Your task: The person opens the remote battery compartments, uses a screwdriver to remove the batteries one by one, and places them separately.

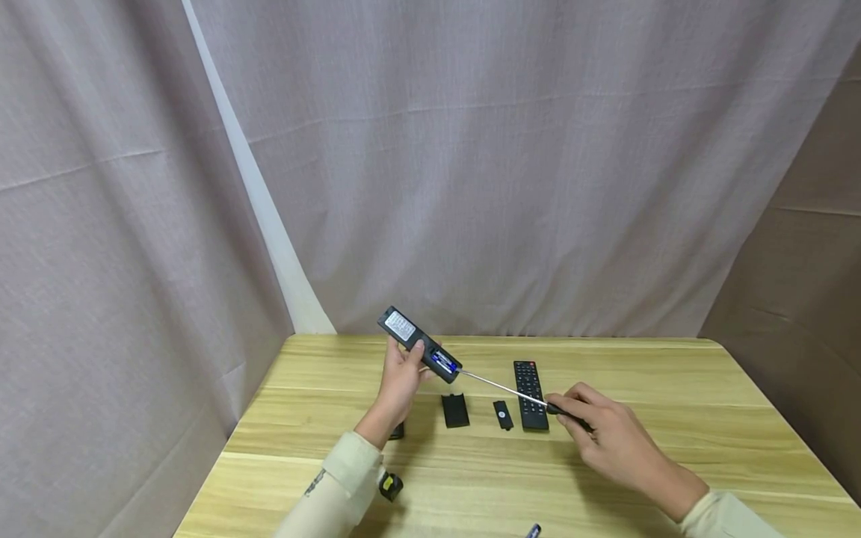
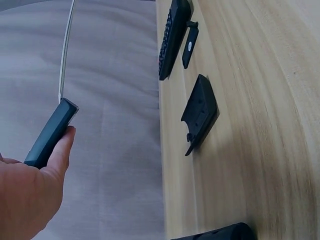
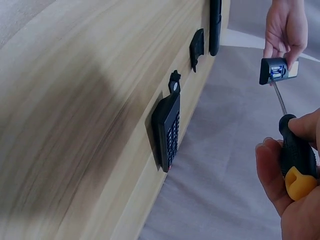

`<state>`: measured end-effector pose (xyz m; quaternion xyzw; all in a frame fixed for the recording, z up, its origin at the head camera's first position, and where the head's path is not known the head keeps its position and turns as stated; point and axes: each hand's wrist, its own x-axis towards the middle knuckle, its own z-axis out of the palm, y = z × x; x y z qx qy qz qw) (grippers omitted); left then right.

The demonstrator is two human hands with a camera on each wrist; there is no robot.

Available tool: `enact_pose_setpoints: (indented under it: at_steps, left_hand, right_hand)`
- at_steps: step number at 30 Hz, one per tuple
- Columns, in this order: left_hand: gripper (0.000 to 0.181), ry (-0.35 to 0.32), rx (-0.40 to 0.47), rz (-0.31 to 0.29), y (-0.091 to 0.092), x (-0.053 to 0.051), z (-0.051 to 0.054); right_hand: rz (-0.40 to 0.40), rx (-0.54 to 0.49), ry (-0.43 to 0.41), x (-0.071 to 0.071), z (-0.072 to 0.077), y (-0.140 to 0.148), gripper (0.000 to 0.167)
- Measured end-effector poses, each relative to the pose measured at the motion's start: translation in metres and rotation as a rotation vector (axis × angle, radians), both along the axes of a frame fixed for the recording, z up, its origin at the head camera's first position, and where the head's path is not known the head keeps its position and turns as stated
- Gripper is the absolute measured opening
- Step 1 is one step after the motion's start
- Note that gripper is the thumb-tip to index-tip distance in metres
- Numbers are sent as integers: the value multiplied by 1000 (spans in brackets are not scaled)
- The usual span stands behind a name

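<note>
The left hand (image 1: 401, 381) grips a black remote (image 1: 418, 345) above the table, its back with a white label turned up and its battery bay uncovered, blue batteries (image 1: 444, 362) inside. In the right hand (image 1: 615, 441) is a screwdriver (image 3: 296, 150) with a black and yellow handle, held between thumb and fingers. Its long metal shaft (image 1: 501, 386) reaches left, the tip at the battery end of the remote. The right wrist view shows that tip at the bay beside the batteries; whether it touches them I cannot tell.
On the wooden table (image 1: 673, 373) lie a second remote (image 1: 531, 396), keys up, a larger black cover (image 1: 455, 411) and a small one (image 1: 503, 415). A black and yellow object (image 1: 390, 486) sits by the left sleeve, a dark cylinder (image 1: 534, 531) at the front edge. Curtains hang behind.
</note>
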<state>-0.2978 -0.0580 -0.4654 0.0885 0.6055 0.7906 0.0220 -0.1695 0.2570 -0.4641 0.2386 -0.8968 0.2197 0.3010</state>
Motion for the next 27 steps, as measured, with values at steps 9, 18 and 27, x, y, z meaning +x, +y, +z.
enact_pose_setpoints:
  at_steps: [9, 18, 27]
  left_hand:
    - [44, 3, 3, 8, 3, 2, 2]
    - [47, 64, -39, 23, 10, 7, 1]
    - [44, 132, -91, 100, 20, 10, -4]
  right_hand:
    - [2, 17, -35, 2, 4, -4, 37]
    - [-28, 97, -7, 4, 17, -15, 35]
    - [-44, 158, -20, 7, 27, -36, 31]
